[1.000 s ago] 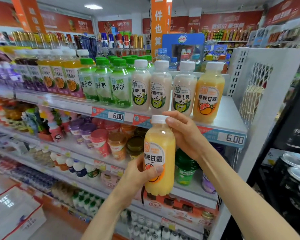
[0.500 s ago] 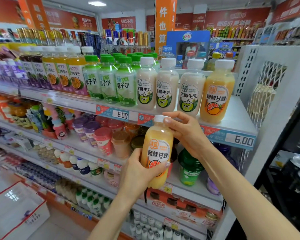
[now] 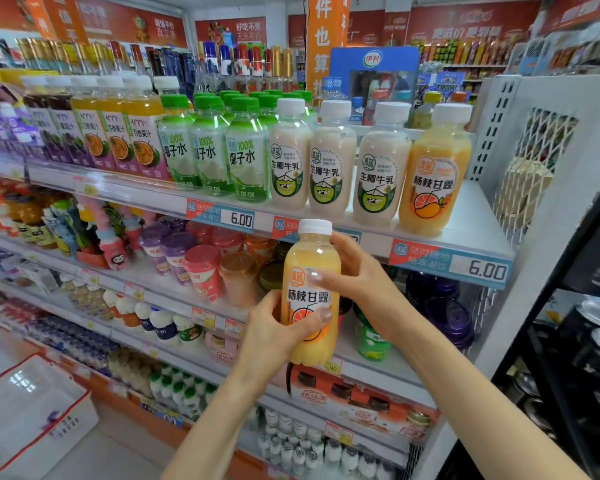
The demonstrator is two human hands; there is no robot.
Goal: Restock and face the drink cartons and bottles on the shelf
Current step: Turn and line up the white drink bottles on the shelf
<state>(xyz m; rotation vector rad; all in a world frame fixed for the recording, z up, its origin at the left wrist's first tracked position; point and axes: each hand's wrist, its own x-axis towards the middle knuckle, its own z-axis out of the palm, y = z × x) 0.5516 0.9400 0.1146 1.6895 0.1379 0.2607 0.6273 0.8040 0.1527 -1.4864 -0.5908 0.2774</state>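
While left hand (image 3: pixel 274 336), right hand (image 3: pixel 361 282) fingers grip orange bottle (image 3: pixel 309 259), axis near-vertical, cap (image 3: pixel 314 226) up.

2 slender bare forearms, left forearm (image 3: pixel 215 420) and right forearm (image 3: pixel 465 386), uncovered right down to the lower frame edge, 2 bare hands, left hand (image 3: pixel 274 327) and right hand (image 3: pixel 357 275), long slim fingers (image 3: pixel 312 323), neat rounded fingernails (image 3: pixel 315 276) with a pale glossy look

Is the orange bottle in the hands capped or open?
Capped: a white cap sits on the bottle, held upright by the left hand and right hand.
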